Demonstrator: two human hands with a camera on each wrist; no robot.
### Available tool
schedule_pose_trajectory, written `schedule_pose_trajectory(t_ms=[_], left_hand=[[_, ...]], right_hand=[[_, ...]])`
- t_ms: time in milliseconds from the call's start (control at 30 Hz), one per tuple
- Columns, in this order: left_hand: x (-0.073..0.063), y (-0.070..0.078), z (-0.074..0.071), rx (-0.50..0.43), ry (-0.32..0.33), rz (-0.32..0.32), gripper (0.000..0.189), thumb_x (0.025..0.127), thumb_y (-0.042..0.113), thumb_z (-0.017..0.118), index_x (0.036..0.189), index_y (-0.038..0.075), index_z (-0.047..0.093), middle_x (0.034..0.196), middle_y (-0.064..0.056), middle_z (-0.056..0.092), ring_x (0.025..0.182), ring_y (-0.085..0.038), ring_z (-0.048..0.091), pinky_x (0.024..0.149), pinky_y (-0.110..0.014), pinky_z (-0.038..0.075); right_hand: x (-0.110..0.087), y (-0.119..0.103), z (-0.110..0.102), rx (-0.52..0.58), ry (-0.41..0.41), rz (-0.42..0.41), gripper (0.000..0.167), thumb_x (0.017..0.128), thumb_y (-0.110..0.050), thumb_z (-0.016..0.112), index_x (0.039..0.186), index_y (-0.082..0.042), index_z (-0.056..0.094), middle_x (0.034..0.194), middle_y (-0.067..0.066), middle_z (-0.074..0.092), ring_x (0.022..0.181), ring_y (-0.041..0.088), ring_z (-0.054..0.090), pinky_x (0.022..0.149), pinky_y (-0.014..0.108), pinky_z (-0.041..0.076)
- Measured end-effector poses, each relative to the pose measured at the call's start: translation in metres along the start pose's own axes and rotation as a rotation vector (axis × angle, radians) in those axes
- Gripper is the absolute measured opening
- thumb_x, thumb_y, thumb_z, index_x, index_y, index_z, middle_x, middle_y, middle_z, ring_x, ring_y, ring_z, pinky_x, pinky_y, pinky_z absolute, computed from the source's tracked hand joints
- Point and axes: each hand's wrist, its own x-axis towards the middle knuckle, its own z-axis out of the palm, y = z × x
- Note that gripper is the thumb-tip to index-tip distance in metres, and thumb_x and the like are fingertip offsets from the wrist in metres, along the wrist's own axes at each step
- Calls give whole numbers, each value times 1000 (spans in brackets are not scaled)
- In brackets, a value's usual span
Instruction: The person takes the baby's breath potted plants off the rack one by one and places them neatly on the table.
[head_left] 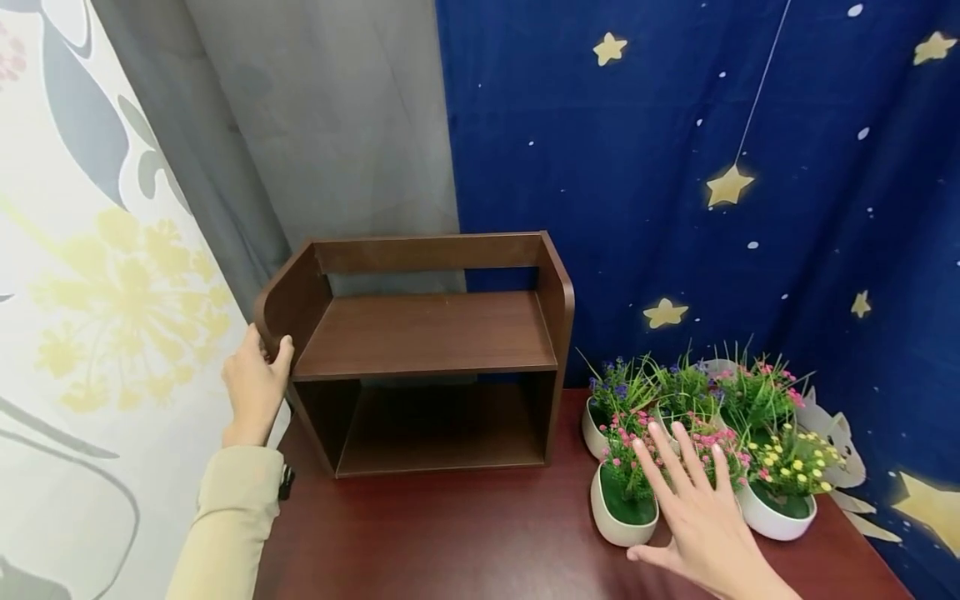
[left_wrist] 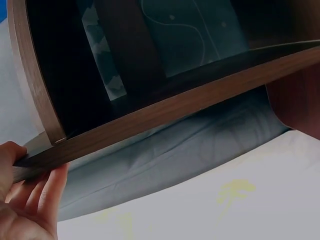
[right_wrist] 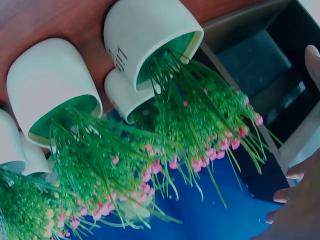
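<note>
A dark brown two-tier wooden shelf [head_left: 427, 333] stands on the reddish-brown table. My left hand [head_left: 257, 379] grips the front edge of its left side panel, thumb on the inner side and fingers around the outside. The left wrist view shows that hand [left_wrist: 35, 200] pinching the panel's edge [left_wrist: 125, 117]. My right hand [head_left: 697, 517] is held out with fingers spread above the potted flowers, holding nothing. Nearest it are a white pot with pink flowers [head_left: 624, 508] and a white pot with yellow flowers [head_left: 780, 512]. In the right wrist view, the fingers [right_wrist: 282, 195] show at the right edge.
Several potted artificial plants, with purple-blue flowers [head_left: 618, 387] and pink flowers [head_left: 761, 392] among them, crowd the table's right side. A grey cat-shaped cutout [head_left: 843, 446] is behind them. A star-patterned blue curtain [head_left: 675, 125] and a grey curtain [head_left: 337, 117] hang behind the table [head_left: 442, 533].
</note>
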Motion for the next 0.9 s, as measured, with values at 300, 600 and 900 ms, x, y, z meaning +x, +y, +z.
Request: schedule_pose_trajectory(t_ms=[300,600,900], left_hand=[[-9,-8,-7,3,-125,-12,21,91,16,60,89,-3,52,63,-20,58,51,-38,54,54,-48,41],[-17,-11,-11,24,-164,-30,23,93,20,57,92,-2,51,63,-20,58,50,-37,54,51,-49,42],[-24,7,-30,139,-318,-9,29,88,14,62,73,-5,47,56,-21,49,49,-42,49,47,-49,38]], right_hand=[[-5,-10,13,0,-19,-42,116,60,-87,46,146,-11,27,152,14,16,136,39,14,102,62,0],[-1,-14,15,0,-50,-66,116,61,-86,49,147,-12,24,153,14,14,137,39,12,100,64,2],[3,-17,11,1,-48,-65,116,62,-85,49,146,-9,26,153,14,14,137,39,10,101,64,2]])
